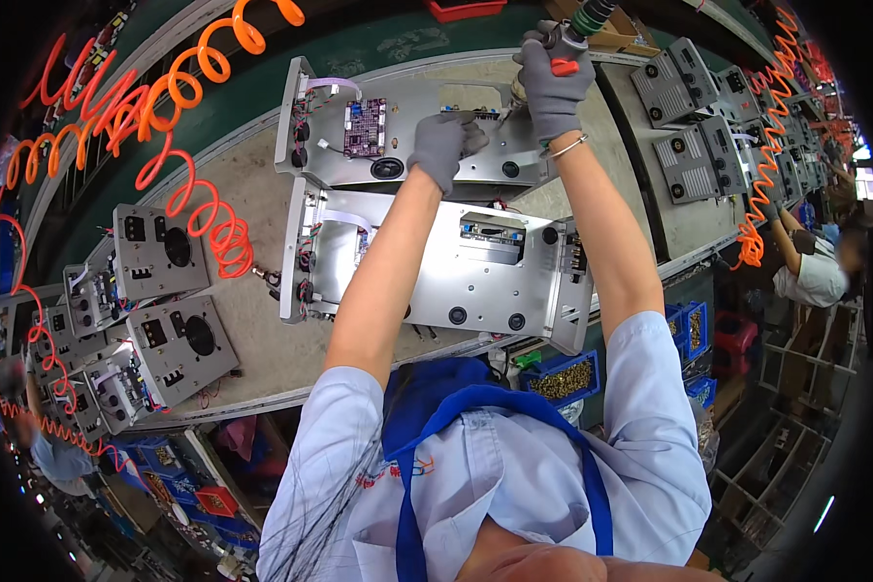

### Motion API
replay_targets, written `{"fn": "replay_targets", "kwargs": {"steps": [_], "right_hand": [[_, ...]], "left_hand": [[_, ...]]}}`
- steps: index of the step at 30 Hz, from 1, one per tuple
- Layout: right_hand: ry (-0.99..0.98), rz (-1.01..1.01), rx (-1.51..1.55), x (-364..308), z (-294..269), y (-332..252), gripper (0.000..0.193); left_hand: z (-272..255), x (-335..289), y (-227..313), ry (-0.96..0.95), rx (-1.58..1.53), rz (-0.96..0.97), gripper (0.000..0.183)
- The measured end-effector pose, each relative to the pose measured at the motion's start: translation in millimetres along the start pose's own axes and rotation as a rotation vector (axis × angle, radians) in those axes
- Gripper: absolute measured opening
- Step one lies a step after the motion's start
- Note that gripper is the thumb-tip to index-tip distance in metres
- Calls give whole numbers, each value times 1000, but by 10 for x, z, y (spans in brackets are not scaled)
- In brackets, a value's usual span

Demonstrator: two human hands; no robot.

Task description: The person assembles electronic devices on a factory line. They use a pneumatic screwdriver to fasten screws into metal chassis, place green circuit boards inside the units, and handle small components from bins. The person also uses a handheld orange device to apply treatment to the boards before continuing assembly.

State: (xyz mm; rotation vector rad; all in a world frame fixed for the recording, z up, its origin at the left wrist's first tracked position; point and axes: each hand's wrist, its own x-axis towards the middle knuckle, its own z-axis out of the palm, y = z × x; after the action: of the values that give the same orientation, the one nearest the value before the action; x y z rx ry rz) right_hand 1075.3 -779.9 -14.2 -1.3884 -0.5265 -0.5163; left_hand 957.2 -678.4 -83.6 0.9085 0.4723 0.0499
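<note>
Metal case (422,95) lies on the counter (252,184), just past another case (417,262). The right hand (556,92) wraps tight round a driver (590,17). The left hand (446,150) bends loosely at the case; I can't tell if it grips anything. The case looks stiff, slick, maybe heavy: best held by its edges, off the easily broken board (365,128).

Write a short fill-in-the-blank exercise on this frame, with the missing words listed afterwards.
1. The tool in the right hand has a ____ lever.
2. The left hand is over a chassis lying ____ from the person than the chassis under the left forearm.
3. Both hands wear gray ____.
4. The tray of brass-coloured parts nearest the apron is ____.

Missing words: red; farther; gloves; blue.
</note>
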Motion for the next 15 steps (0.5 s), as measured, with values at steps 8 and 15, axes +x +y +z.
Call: {"fn": "replay_targets", "kwargs": {"steps": [8, 15], "right_hand": [[-37, -38, -144, -23, 33, -19, 21], [-34, 116, -49, -85, 49, -77, 26]], "left_hand": [[-204, -38, -33, -131, 78, 368, 30], [-138, -18, 165, -67, -179, 12, 37]]}}
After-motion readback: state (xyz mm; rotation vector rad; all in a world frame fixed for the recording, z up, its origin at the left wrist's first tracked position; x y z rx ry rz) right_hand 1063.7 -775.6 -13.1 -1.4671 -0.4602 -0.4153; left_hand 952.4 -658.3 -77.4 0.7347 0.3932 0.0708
